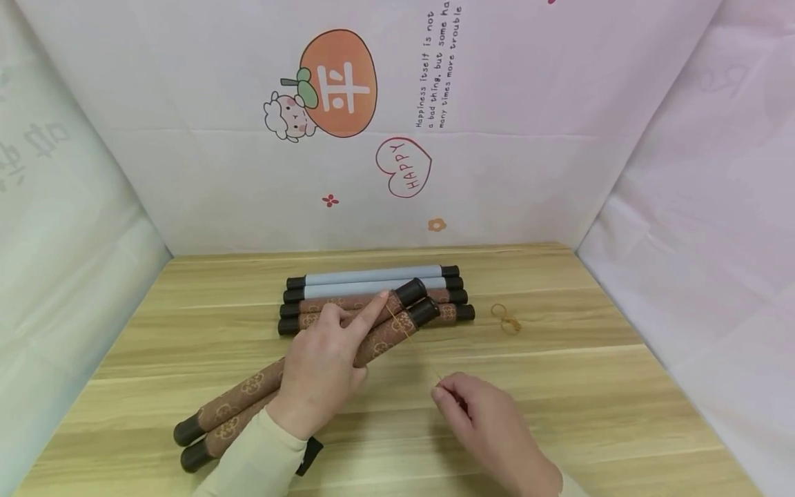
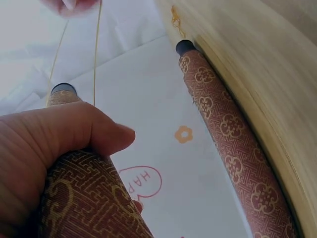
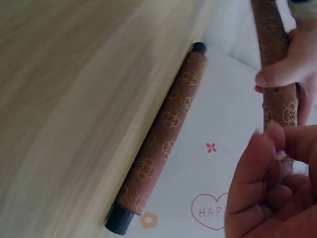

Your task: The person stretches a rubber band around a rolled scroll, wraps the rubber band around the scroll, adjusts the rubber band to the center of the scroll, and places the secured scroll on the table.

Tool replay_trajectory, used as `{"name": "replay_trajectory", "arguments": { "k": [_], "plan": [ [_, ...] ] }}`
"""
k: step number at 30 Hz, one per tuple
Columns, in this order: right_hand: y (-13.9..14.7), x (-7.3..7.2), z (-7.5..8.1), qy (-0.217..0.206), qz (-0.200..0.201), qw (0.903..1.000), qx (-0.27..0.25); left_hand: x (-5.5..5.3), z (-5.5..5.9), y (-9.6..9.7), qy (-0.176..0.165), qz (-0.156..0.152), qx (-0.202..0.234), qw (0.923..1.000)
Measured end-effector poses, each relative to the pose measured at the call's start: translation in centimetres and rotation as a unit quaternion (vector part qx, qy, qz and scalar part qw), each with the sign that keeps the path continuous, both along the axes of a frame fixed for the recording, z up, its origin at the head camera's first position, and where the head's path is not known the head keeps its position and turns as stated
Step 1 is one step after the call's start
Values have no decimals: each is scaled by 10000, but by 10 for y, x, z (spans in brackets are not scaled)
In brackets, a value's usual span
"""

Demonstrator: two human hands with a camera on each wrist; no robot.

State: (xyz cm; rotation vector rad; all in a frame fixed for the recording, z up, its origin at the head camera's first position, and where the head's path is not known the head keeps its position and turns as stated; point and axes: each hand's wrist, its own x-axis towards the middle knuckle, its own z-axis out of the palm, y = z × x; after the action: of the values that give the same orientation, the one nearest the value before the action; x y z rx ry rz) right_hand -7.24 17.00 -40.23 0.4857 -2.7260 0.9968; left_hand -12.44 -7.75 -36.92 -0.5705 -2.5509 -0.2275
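A pair of brown patterned scroll rolls (image 1: 243, 392) with black end caps is tilted across the table in the head view. My left hand (image 1: 326, 359) grips the rolls, its index finger stretched along the upper one near the far caps. A thin golden cord (image 1: 424, 357) runs from that end of the rolls to my right hand (image 1: 491, 428). That hand pinches the cord between thumb and fingertips, drawn out towards the near right. In the left wrist view, two strands of the golden cord (image 2: 95, 59) rise from the roll. The right wrist view hides most of the cord.
Behind lie light blue rolls (image 1: 375, 276) and brown rolls (image 1: 458, 314), side by side with black caps. A loose golden cord (image 1: 506, 319) rests right of them on the wooden table (image 1: 590, 386). White printed cloth (image 1: 509, 172) stands along the back and sides.
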Motion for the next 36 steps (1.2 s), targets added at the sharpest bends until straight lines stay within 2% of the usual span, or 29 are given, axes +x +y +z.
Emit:
{"name": "replay_trajectory", "arguments": {
  "k": [1, 3, 6, 9, 12, 16, 19, 28, 36],
  "plan": [
    [1, 0, -2, 478, 181, 9986, 146, -1, 0, -1, -16, -15, 25, 10000],
    [1, 0, -6, 1520, 523, 9864, 349, -1, 0, -3, -91, -49, 73, 9999],
    [-1, -2, -8, 2879, 986, 9520, 313, -2, -1, -4, -225, -95, 129, 9996],
    [-5, -5, -6, 3600, 1360, 9230, 47, -2, -1, -5, -320, -128, 169, 9993],
    [-9, -7, -1, 4034, 1688, 8992, -139, -2, 0, -6, -432, -167, 202, 9987],
    [-12, -11, 5, 4416, 2099, 8721, -179, -1, 0, -6, -652, -218, 322, 9971],
    [-13, -15, 8, 4481, 2377, 8615, -236, -1, 1, -6, -763, -276, 423, 9958],
    [-13, -20, 9, 4345, 2970, 8497, -312, -1, 0, -5, -792, -379, 529, 9947],
    [-14, -11, 7, 4295, 2973, 8421, -1342, -4, 1, -8, -861, -306, 724, 9932]
  ]
}}
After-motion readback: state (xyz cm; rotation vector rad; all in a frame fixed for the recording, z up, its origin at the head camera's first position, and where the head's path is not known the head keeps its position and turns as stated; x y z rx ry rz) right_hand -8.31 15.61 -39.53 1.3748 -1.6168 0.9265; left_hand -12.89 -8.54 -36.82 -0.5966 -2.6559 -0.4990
